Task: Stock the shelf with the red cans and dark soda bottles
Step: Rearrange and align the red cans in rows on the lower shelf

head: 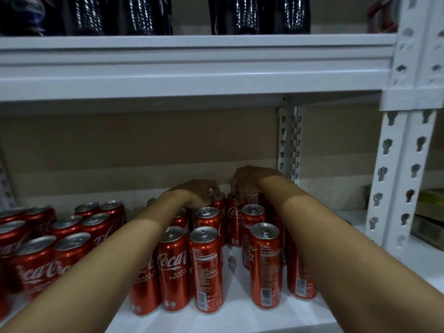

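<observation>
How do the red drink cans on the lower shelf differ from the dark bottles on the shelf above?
The red aluminium cans have silver tops and white lettering; the dark plastic soda bottles look nearly black and ribbed. The cans are seen whole; only the bottles' lower parts show. Both hands, left hand and right hand, are at the rear cans, while no hand is on the bottles. Both stand upright on white shelving.

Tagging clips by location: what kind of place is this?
Probably a shop stockroom or storage area. White slotted metal shelving holds many identical red cans grouped on one shelf, with dark soda bottles on the shelf above. Both hands, left and right, handle cans at the back.
</observation>
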